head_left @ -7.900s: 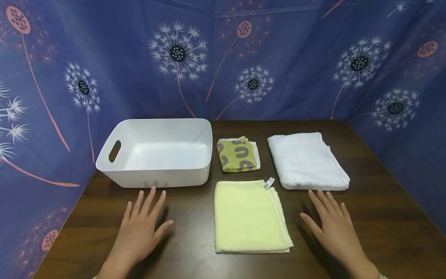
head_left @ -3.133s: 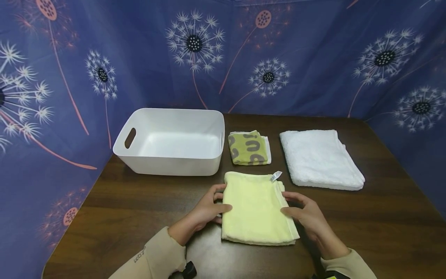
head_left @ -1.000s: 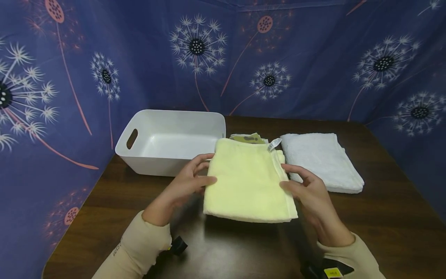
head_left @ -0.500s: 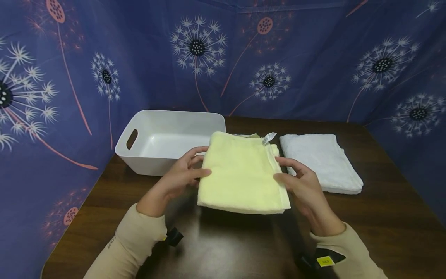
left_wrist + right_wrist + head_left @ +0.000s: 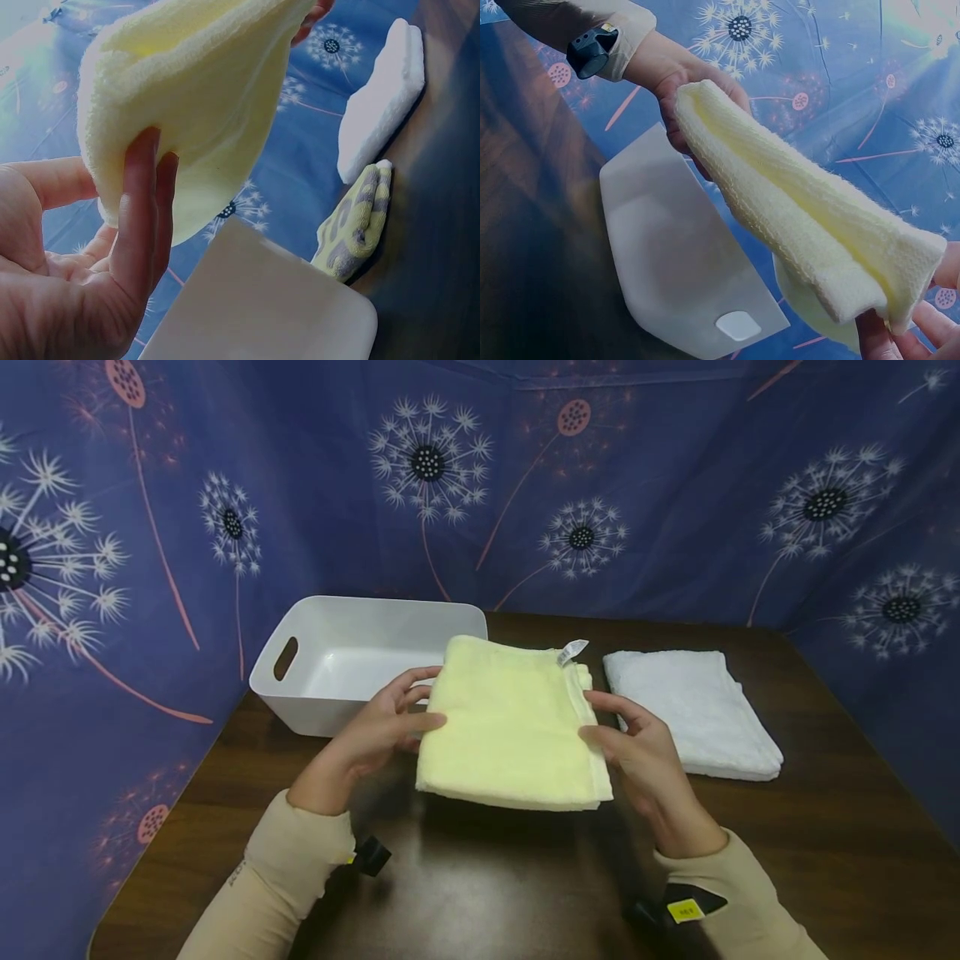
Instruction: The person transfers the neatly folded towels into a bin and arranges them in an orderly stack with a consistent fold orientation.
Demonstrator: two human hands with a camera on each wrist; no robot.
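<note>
A folded pale yellow towel [image 5: 510, 727] is held up above the table between both hands. My left hand [image 5: 378, 727] grips its left edge, thumb on top and fingers curled beneath, as the left wrist view shows. At the opposite edge, my right hand [image 5: 641, 756] pinches the towel between thumb and fingers. A small white label [image 5: 572, 652] sticks out at the far right corner. Behind the left hand stands a white plastic bin [image 5: 311, 714] with nothing inside its visible part. The towel hides a green and grey patterned cloth [image 5: 352, 225] from the head view.
On the right of the dark wooden table [image 5: 480, 902] lies a folded white towel [image 5: 690, 710]. A blue curtain [image 5: 315, 510] with dandelion prints surrounds the table's back and sides.
Both hands first lay spread apart, then took hold of the yellow towel and lifted it off the table. Over the last second it has moved left and farther from me, towards the bin.
</note>
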